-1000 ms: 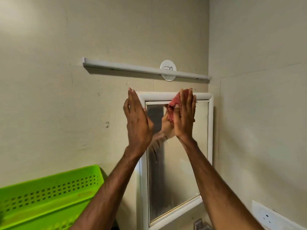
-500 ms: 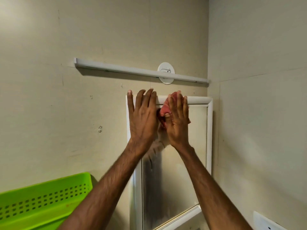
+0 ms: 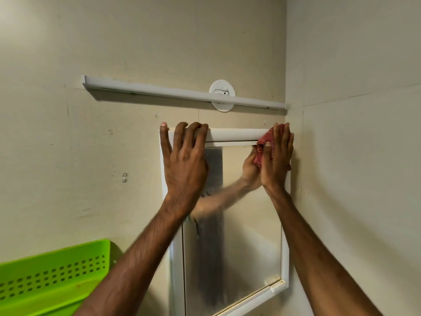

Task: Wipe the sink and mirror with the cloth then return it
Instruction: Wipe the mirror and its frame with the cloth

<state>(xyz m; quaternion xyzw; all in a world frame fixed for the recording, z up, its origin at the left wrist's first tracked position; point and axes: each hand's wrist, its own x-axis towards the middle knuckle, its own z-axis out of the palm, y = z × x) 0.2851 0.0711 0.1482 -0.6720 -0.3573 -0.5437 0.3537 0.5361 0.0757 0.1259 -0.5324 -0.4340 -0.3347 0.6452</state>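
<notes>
A white-framed mirror point(image 3: 248, 236) hangs on the beige wall near the corner. My left hand point(image 3: 184, 163) holds the frame's top left corner, fingertips curled over the upper edge. My right hand point(image 3: 276, 160) presses a red cloth point(image 3: 264, 144) against the top right corner of the mirror, fingers mostly straight, thumb tucked against the cloth. The glass reflects that hand and forearm. The sink is out of view.
A white rail with a round wall mount point(image 3: 222, 95) runs just above the mirror. A green perforated plastic basket point(image 3: 52, 277) sits at the lower left. The side wall point(image 3: 353, 179) meets the mirror's right edge closely.
My right hand has swept the cloth from the mirror's upper middle to its top right corner. My left hand shifted from lying flat to hooking its fingers over the frame's top.
</notes>
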